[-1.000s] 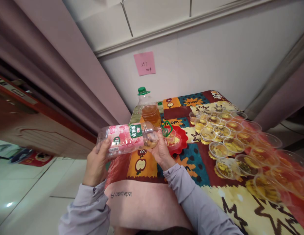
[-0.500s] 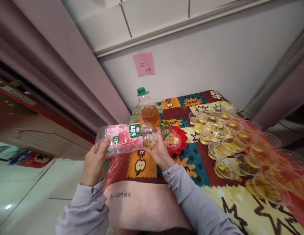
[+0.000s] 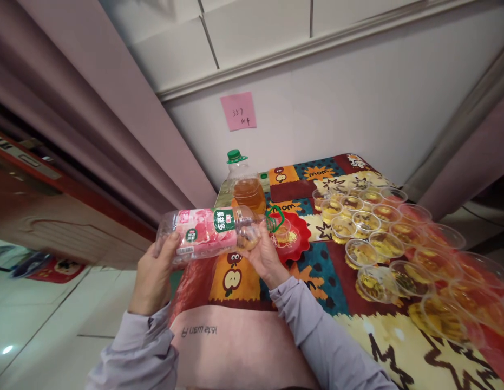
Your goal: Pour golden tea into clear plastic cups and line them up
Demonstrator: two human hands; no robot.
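A clear plastic bottle (image 3: 207, 233) with a pink label lies nearly sideways in the air, its neck toward the right. My left hand (image 3: 156, 273) grips its base end, and my right hand (image 3: 268, 254) is closed around the part near the neck. Some amber liquid shows at the shoulder of the bottle. A green ring (image 3: 276, 218) hangs at its neck. Just under the mouth sits a clear plastic cup (image 3: 285, 230), partly hidden, on a red scalloped tray (image 3: 303, 238).
Behind the bottle stands a large jug (image 3: 249, 192) of amber liquid with a green cap. Several clear cups (image 3: 365, 222) of yellow liquid fill the right side of the patterned tablecloth (image 3: 336, 271). A small green cap (image 3: 263, 176) lies near the jug.
The view has shifted slightly. Both hands keep the bottle in nearly the same sideways pose, and the liquid at its shoulder looks a little lower.
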